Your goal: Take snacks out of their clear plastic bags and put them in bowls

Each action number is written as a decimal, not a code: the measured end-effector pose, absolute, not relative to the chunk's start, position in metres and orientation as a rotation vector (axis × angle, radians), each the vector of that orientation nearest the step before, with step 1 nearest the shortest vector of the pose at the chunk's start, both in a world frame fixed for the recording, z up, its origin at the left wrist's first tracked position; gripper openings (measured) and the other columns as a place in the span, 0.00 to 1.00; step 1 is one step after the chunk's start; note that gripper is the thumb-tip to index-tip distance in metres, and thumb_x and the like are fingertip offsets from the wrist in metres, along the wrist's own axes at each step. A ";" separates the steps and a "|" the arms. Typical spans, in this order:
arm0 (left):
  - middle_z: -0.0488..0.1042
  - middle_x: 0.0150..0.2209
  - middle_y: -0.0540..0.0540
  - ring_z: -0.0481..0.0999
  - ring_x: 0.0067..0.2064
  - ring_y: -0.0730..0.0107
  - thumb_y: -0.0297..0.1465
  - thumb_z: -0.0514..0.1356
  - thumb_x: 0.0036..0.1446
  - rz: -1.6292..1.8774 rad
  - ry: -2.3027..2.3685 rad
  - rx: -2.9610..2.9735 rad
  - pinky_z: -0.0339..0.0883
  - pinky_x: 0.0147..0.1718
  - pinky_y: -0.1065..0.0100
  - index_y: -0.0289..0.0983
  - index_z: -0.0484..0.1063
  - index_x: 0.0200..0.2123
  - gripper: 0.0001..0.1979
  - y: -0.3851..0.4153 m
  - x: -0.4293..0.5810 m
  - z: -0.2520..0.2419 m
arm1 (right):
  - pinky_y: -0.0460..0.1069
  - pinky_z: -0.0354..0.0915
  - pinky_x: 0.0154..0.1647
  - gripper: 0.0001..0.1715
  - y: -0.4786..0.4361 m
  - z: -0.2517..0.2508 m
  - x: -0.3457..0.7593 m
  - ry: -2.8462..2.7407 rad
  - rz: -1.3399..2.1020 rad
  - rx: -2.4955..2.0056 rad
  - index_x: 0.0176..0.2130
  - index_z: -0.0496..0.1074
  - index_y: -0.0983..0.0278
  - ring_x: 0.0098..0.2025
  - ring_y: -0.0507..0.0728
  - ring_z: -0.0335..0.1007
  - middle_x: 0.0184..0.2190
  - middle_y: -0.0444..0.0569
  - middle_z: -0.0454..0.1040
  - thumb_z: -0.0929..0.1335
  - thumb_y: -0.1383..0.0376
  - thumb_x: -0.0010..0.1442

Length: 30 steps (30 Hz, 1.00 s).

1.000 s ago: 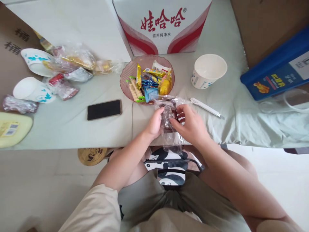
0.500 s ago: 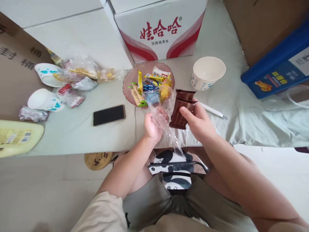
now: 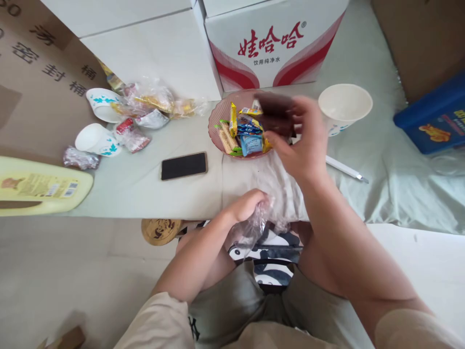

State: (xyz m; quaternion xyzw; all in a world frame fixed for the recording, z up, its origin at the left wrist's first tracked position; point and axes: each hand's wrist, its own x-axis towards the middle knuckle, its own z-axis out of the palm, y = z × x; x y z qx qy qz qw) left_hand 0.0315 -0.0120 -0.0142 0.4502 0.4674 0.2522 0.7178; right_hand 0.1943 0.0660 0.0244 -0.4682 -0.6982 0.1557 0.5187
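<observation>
Brown wrapped snack packets (image 3: pixel 275 114), smeared by motion, are pinched in my right hand (image 3: pixel 307 138) over the right side of a pink ribbed bowl (image 3: pixel 215 118). The bowl holds several small snacks: yellow packets (image 3: pixel 233 118), a light blue packet (image 3: pixel 251 144) and wrapped sticks (image 3: pixel 227 138). My left hand (image 3: pixel 250 203) is closed around a crumpled clear plastic bag (image 3: pixel 257 218) at the table's front edge. The bag hangs down over my lap.
A white paper cup (image 3: pixel 345 104) and a white pen-like cutter (image 3: pixel 347 168) lie to the right. Left are a phone (image 3: pixel 184 166), two tipped cups (image 3: pixel 96 139), bagged snacks (image 3: pixel 156 99) and a yellow jug (image 3: pixel 47 186). A white carton (image 3: pixel 276 48) stands behind; a blue container (image 3: pixel 436 116) at right.
My right hand has moved up with the brown packets, over the bowl. My left hand has drawn the plastic bag down and away from the bowl. The view has shifted left.
</observation>
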 end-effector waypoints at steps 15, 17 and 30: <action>0.59 0.21 0.51 0.57 0.27 0.72 0.36 0.52 0.56 0.365 0.913 1.144 0.51 0.29 0.66 0.38 0.59 0.19 0.15 -0.004 0.024 -0.010 | 0.62 0.64 0.55 0.12 0.053 0.032 0.196 -1.906 0.312 -1.232 0.46 0.77 0.59 0.52 0.66 0.73 0.46 0.54 0.79 0.66 0.60 0.65; 0.59 0.20 0.52 0.57 0.25 0.73 0.37 0.54 0.57 0.463 0.910 0.915 0.54 0.28 0.68 0.38 0.59 0.19 0.16 -0.004 0.024 -0.008 | 0.60 0.67 0.51 0.11 0.047 0.029 0.210 -1.730 0.386 -1.230 0.43 0.76 0.59 0.46 0.63 0.75 0.42 0.52 0.79 0.65 0.60 0.66; 0.67 0.23 0.46 0.71 0.28 0.65 0.41 0.52 0.58 1.087 0.776 0.501 0.69 0.32 0.64 0.39 0.62 0.22 0.16 0.011 0.040 0.008 | 0.65 0.68 0.60 0.56 0.000 0.003 0.237 -1.557 1.412 -0.850 0.69 0.55 0.55 0.59 0.67 0.74 0.60 0.59 0.74 0.69 0.32 0.55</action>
